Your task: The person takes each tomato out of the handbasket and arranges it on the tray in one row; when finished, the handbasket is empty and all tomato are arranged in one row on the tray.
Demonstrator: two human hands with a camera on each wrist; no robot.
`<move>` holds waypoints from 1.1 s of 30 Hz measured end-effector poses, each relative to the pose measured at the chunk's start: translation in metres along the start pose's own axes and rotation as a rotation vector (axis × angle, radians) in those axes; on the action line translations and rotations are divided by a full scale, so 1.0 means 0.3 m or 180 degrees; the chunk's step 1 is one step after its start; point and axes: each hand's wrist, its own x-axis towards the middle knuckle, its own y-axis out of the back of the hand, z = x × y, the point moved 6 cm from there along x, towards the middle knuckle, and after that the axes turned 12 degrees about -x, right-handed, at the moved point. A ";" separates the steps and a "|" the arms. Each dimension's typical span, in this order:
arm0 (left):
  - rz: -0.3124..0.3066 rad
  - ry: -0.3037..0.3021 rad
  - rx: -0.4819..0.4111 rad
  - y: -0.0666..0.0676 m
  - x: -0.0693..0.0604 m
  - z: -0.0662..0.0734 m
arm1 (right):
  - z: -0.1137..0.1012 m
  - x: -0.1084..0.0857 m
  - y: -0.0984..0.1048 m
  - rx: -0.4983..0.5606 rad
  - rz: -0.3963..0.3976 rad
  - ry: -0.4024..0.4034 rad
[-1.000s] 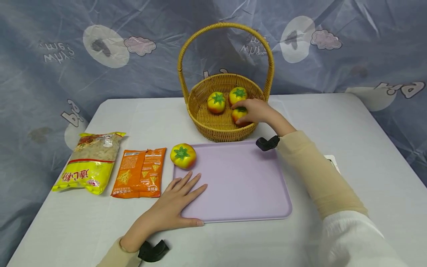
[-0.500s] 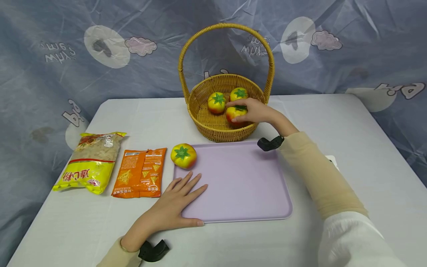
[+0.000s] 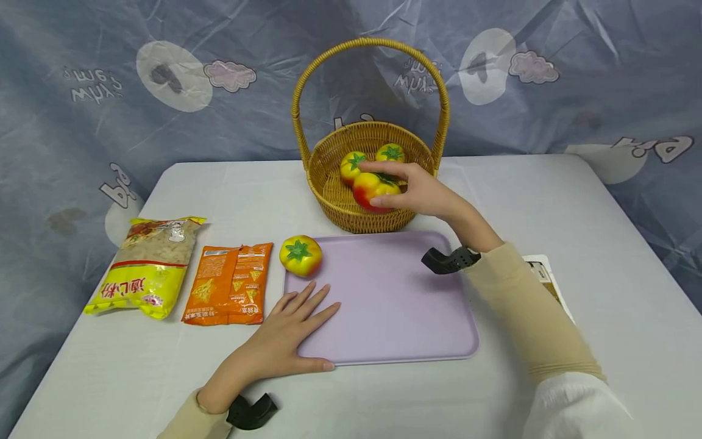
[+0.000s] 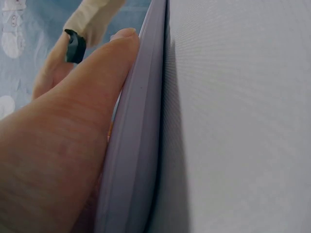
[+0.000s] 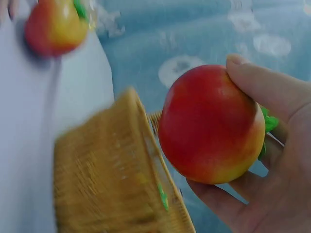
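Note:
My right hand (image 3: 425, 190) grips a red-and-yellow tomato (image 5: 211, 126) with a green calyx, thumb on one side and fingers on the other. It is over the wicker basket (image 3: 359, 221), and the right wrist view shows it raised above the rim. Two similar tomatoes lie in the basket, a left one (image 3: 348, 173) and a rear one (image 3: 390, 150), both partly hidden. My left hand (image 3: 287, 341) rests with spread, straight fingers on the near-left corner of the lilac tray (image 3: 395, 299). Another tomato (image 3: 300, 256) sits at the tray's far-left corner.
An orange snack bag (image 3: 227, 285) and a yellow food packet (image 3: 148, 268) lie left of the tray. A flat white-edged item (image 3: 544, 274) is partly hidden by the right forearm. The basket's tall handle (image 3: 373, 41) arches above it. A patterned curtain (image 3: 247, 134) hangs behind the table.
My right hand has lifted the tomato from the basket's right side and brought it left and nearer. The left hand and tray have stayed put.

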 end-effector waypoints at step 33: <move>-0.0056 0.0036 0.0031 -0.002 0.003 -0.004 | -0.015 -0.081 -0.371 -0.0589 -0.0263 0.0422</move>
